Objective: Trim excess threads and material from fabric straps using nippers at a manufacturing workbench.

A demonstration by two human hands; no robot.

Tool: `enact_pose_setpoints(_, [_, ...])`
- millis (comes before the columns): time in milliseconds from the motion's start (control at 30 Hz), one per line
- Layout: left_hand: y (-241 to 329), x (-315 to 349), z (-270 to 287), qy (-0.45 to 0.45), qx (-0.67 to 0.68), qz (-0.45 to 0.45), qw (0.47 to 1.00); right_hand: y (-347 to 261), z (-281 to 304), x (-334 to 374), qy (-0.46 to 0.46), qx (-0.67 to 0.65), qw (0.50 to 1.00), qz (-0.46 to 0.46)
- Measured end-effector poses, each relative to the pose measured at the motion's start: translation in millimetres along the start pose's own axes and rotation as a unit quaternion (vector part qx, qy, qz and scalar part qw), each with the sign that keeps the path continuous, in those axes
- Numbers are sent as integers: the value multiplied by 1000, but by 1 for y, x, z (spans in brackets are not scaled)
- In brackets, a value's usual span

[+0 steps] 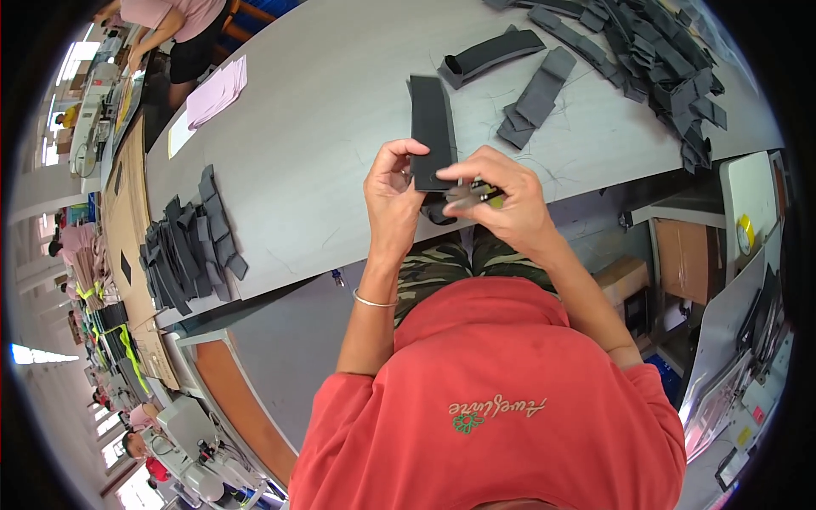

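Observation:
A black fabric strip point(434, 127) lies lengthwise away from me over the near edge of the grey table. My left hand point(393, 194) grips its left side near the close end, thumb and fingers closed on it. My right hand point(512, 197) is closed around small thread snips point(488, 195) with dark and yellow-green parts, mostly hidden in the palm. The right fingertips touch the strip's near end. Below that end, a dark folded part point(438, 210) hangs at the table edge, partly covered by the hands.
Another curved black strip point(493, 56) and a grey strip stack point(537, 98) lie beyond my hands. A large heap of dark strips point(659, 51) covers the far right. Bundled strips point(189, 246) sit at left, with pink sheets point(217, 92) farther back. A co-worker point(183, 34) stands at far left.

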State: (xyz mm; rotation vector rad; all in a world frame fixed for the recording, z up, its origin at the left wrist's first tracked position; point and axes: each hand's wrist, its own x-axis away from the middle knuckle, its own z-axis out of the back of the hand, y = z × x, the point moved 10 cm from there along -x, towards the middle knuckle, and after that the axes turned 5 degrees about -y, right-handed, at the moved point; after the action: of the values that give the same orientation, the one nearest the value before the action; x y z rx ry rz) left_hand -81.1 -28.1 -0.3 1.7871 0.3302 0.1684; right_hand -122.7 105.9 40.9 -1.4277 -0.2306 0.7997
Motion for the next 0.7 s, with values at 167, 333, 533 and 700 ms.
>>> enact_pose_setpoints(167, [7, 2, 9, 29, 5, -33, 999, -4, 14, -6, -18, 77, 996, -36])
enact_pose_setpoints(333, [13, 3, 8, 26, -38, -77, 996, -14, 6, -11, -19, 137, 990, 14])
enact_pose_setpoints(533, [10, 5, 3, 10, -69, -72, 995, -18, -2, -10, -39, 178, 981, 60])
enact_pose_setpoints(700, [9, 7, 4, 32, -54, -71, 995, 14, 28, -4, 44, 16, 995, -85])
